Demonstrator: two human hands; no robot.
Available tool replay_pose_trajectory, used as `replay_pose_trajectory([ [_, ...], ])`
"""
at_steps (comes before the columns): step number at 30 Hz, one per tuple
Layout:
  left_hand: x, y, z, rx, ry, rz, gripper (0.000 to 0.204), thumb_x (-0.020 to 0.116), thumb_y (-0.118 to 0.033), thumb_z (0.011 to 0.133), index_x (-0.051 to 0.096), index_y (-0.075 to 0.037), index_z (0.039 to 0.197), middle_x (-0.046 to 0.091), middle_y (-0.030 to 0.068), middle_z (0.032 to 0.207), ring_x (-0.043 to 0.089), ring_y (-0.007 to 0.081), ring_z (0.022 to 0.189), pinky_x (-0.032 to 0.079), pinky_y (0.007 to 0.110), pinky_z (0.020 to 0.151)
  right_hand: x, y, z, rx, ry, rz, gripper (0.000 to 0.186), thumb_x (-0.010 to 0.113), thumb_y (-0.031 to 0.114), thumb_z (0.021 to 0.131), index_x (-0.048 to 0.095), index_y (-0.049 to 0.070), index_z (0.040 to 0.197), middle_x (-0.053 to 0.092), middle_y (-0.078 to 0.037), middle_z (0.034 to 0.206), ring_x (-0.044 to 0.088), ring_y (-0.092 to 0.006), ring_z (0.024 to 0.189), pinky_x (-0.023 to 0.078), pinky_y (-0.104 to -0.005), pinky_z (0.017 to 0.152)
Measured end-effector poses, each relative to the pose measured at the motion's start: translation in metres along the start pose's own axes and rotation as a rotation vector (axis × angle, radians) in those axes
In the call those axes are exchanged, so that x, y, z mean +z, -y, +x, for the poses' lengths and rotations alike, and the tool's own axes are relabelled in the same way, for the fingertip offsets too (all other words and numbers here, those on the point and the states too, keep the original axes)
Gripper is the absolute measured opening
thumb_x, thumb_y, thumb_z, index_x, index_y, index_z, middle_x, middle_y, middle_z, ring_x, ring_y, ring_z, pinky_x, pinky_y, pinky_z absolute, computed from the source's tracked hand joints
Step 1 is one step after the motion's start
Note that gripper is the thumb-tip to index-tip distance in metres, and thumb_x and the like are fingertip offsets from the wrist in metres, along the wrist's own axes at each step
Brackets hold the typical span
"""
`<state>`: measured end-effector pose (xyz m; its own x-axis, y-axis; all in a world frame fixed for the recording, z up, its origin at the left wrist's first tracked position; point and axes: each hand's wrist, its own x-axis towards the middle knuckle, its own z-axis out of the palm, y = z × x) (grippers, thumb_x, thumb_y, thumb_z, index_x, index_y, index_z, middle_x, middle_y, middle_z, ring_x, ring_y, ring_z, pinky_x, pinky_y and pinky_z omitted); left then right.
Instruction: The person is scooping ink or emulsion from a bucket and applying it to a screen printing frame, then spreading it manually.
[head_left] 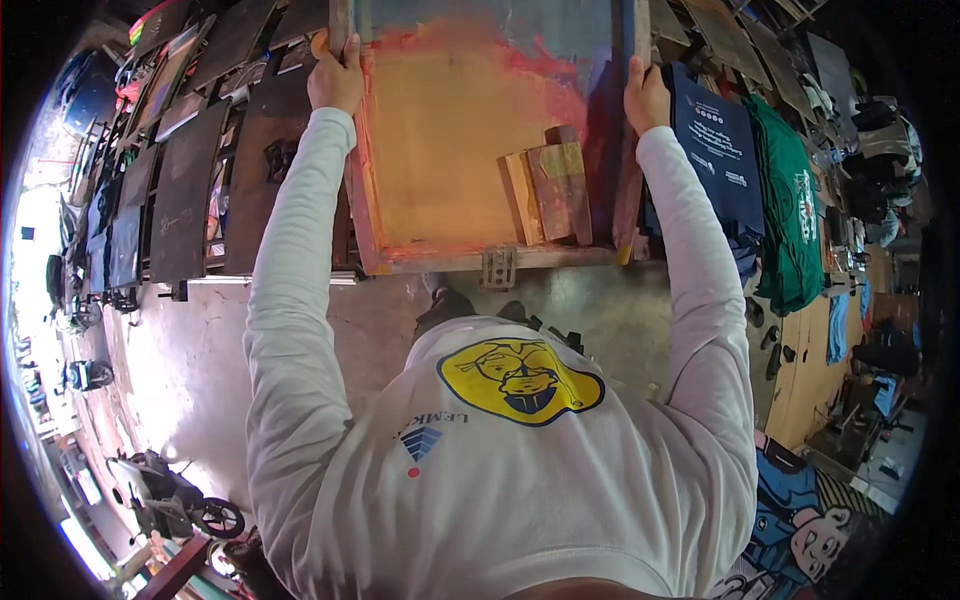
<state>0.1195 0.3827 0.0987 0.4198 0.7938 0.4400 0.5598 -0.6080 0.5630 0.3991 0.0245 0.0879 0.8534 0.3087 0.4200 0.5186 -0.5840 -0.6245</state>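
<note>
My left hand [335, 80] and right hand [646, 98] each grasp a side rail of the wooden printing screen frame [480, 262], where a wooden squeegee [548, 190] rests near its right edge.

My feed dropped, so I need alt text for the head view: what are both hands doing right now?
Both hands grip a wooden screen-printing frame by its side rails, the left hand on the left rail and the right hand on the right. A wooden squeegee lies on the orange-stained mesh inside. Navy and green shirts lie on the table to the right.
</note>
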Motion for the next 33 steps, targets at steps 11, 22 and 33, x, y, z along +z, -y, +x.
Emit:
replay_pose_trajectory([
  [11,0.05,0.035,-0.02,-0.174,0.113,0.054,0.073,0.043,-0.063,0.095,0.065,0.007,0.094,0.066,0.0323,0.1,0.063,0.0469,0.1,0.048,0.052,0.088,0.05,-0.026,-0.016,0.097,0.104,-0.087,0.06,0.038,0.052,0.1,0.056,-0.004,0.112,0.064,-0.035,0.103,0.061,-0.0519,0.098,0.048,-0.0559,0.087],
  [22,0.078,0.048,-0.022,-0.172,0.121,0.06,0.069,0.045,-0.06,0.095,0.066,0.006,0.09,0.067,0.0311,0.094,0.064,0.0463,0.096,0.05,0.052,0.085,0.077,-0.042,-0.009,0.111,0.097,-0.124,0.06,0.04,0.054,0.099,0.06,-0.003,0.1,0.065,-0.034,0.098,0.061,-0.0513,0.095,0.047,-0.057,0.083],
  [33,0.11,0.065,-0.026,-0.21,0.223,0.09,0.069,0.046,-0.059,0.096,0.067,0.007,0.089,0.067,0.0318,0.091,0.065,0.0467,0.092,0.05,0.052,0.083,0.109,-0.068,-0.013,0.171,0.149,-0.232,0.058,0.041,0.051,0.099,0.061,-0.003,0.097,0.065,-0.033,0.095,0.062,-0.0511,0.092,0.048,-0.0575,0.082],
])
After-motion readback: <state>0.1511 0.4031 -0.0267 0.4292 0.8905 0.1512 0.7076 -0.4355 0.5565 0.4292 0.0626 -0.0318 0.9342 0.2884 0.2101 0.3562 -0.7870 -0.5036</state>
